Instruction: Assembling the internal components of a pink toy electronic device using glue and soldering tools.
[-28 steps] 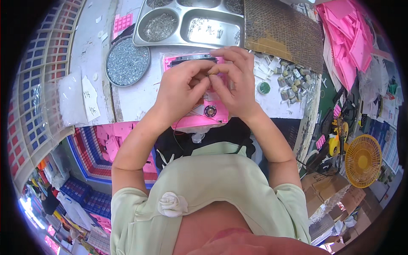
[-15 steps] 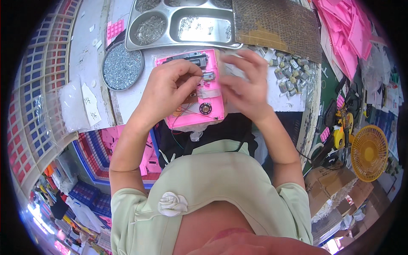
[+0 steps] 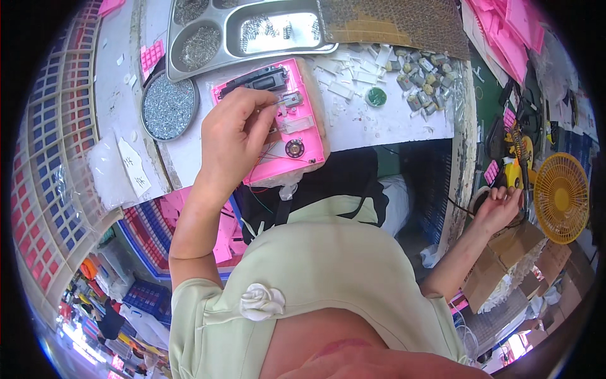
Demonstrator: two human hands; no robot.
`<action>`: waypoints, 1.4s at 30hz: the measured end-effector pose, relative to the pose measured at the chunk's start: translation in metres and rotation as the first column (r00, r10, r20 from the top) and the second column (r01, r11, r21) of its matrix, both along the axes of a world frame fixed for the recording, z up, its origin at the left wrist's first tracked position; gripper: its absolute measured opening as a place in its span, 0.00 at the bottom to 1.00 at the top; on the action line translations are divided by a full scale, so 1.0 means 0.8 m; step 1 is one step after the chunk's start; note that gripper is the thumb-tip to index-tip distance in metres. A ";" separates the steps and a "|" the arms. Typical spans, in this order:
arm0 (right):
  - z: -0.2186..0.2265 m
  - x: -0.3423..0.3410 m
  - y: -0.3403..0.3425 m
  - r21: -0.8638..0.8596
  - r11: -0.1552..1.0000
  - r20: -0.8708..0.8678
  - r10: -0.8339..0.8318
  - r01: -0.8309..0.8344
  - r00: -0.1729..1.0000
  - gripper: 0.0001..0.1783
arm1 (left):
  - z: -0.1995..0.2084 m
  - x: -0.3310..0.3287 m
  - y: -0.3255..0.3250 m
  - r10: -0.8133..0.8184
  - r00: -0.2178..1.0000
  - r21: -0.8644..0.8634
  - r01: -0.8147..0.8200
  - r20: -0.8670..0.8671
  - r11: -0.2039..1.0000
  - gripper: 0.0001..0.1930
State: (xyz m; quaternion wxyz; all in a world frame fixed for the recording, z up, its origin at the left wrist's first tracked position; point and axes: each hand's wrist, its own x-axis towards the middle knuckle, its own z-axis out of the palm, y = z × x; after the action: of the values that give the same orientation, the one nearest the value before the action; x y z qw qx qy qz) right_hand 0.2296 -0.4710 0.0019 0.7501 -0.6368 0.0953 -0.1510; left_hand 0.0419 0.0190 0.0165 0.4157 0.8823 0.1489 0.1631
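Observation:
A pink plastic casing point(image 3: 305, 76) lies open on the table, with a black part point(image 3: 265, 79), a small metal motor point(image 3: 291, 100) and a round speaker-like disc point(image 3: 295, 148) in it. Over its left side is my left hand point(image 3: 235, 129), thumb and fingers pinched beside the motor; whatever they pinch is too small to make out. Thin wires run out below that hand. Far to the right, past the table edge, my right hand point(image 3: 499, 211) has its fingers curled just below a yellow and black tool point(image 3: 514, 174). Whether they hold anything is hidden.
Behind the casing stands a metal compartment tray point(image 3: 252, 57) of springs and small parts. A round dish of screws point(image 3: 169, 106) sits left. Small motors point(image 3: 423, 82), white pieces point(image 3: 341, 88) and a green round container point(image 3: 375, 96) lie right. A yellow fan point(image 3: 560, 198) stands far right.
My right hand has left the casing's right side and swung far right, beside the yellow and black tool. My left hand stays pinched at the motor. The whole view has shifted slightly.

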 end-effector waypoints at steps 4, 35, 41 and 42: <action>0.006 0.017 0.000 -0.076 0.994 0.001 -0.074 0.074 0.997 0.11 | -0.010 -0.005 0.002 0.035 0.999 -0.013 -0.034 0.037 0.999 0.06; -0.021 -0.071 0.441 -0.347 0.378 0.158 0.926 -0.858 0.343 0.27 | -0.036 -0.006 0.014 -0.040 0.998 -0.602 -0.002 -0.057 0.799 0.06; -0.020 -0.072 0.443 -0.498 0.437 0.226 0.899 -0.749 0.375 0.27 | -0.034 -0.004 0.012 -0.025 0.998 -0.660 -0.024 -0.065 0.751 0.06; -0.021 -0.074 0.444 -0.520 0.454 0.243 0.891 -0.724 0.384 0.27 | -0.033 -0.004 0.009 -0.001 0.997 -0.683 -0.049 -0.071 0.729 0.05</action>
State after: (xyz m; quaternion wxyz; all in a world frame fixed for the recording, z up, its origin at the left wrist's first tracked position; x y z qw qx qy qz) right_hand 0.1707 -0.1157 -0.0146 0.6037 -0.6536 -0.4505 0.0732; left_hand 0.0390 0.0266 -0.0101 0.7037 0.6704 0.2237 0.0727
